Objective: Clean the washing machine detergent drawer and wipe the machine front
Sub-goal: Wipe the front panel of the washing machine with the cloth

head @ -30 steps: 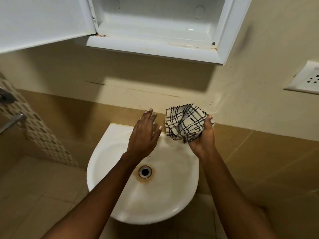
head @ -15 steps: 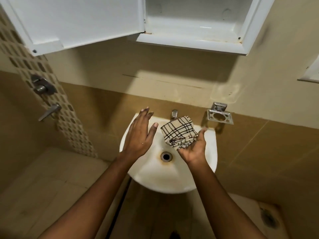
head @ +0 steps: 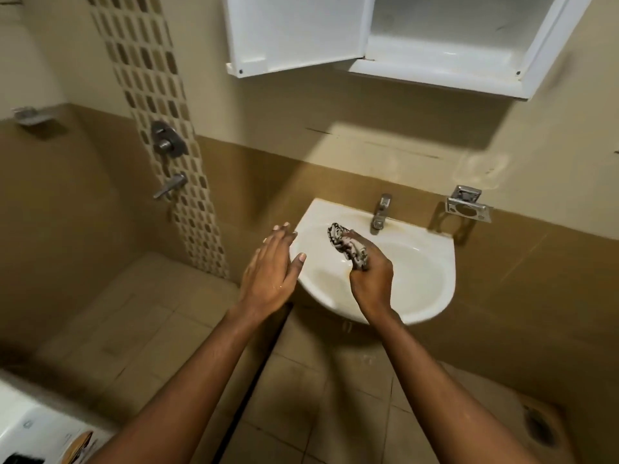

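My right hand (head: 370, 283) grips a bunched black-and-cream checked cloth (head: 346, 246) above the white wash basin (head: 432, 296). The cloth sticks out of my fist toward the tap (head: 380, 214). My left hand (head: 269, 272) hovers at the basin's left rim, fingers straight, holding nothing. A white corner of the washing machine (head: 30, 430) shows at the bottom left.
An open white wall cabinet (head: 435, 45) hangs above the basin, its door (head: 294, 31) swung left. A metal holder (head: 467, 205) is fixed right of the tap. Shower valves (head: 167, 142) sit on the patterned tile strip. A floor drain (head: 539, 426) lies at the lower right.
The view pulled back and swung left, bringing the washing machine corner into sight. My right hand turned over and closed tightly round the cloth, lowering it into the basin. The left hand stayed open.
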### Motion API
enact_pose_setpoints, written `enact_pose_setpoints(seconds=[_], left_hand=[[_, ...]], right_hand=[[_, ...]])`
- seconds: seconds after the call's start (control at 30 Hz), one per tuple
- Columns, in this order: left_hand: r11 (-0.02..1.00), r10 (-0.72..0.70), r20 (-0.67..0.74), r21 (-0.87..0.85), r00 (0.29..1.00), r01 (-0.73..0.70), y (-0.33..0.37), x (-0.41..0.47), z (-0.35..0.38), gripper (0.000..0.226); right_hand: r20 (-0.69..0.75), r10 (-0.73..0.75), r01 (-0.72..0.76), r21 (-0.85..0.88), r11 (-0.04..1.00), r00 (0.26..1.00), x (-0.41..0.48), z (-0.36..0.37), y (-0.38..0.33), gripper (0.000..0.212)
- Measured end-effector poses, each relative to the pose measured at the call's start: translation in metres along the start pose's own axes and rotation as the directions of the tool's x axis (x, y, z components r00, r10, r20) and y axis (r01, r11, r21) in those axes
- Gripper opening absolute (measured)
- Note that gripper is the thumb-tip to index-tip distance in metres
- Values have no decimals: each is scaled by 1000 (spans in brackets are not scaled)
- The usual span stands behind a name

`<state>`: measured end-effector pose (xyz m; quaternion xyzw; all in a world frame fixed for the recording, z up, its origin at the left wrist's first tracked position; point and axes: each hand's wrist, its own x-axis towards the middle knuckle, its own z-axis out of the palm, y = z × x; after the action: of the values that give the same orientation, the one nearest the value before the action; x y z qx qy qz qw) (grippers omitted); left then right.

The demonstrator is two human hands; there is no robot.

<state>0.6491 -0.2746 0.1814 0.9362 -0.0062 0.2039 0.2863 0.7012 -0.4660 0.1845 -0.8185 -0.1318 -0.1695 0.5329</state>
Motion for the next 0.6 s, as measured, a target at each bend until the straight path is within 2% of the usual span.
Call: enact_pose_setpoints(seconds=[0.07, 0.23, 0.47, 0.6], left_hand=[[999, -21, -20, 37, 1000, 22, -5, -22, -14, 59], [990, -75, -107, 108, 991, 87, -7, -84, -48, 57], [950, -209, -221, 185, 953, 251, -10, -206, -102, 49], [906, -285, -313, 219, 906, 361, -19, -282, -141, 47]], right_hand=[[95, -165, 175, -107, 979, 982, -19, -1, -11, 83], [203, -384, 425, -238, 873, 901, -58, 6, -30, 81], [291, -539, 576, -54, 816, 790, -140, 39, -66, 62], [342, -588, 600, 83, 796, 733, -198, 71, -101, 64]])
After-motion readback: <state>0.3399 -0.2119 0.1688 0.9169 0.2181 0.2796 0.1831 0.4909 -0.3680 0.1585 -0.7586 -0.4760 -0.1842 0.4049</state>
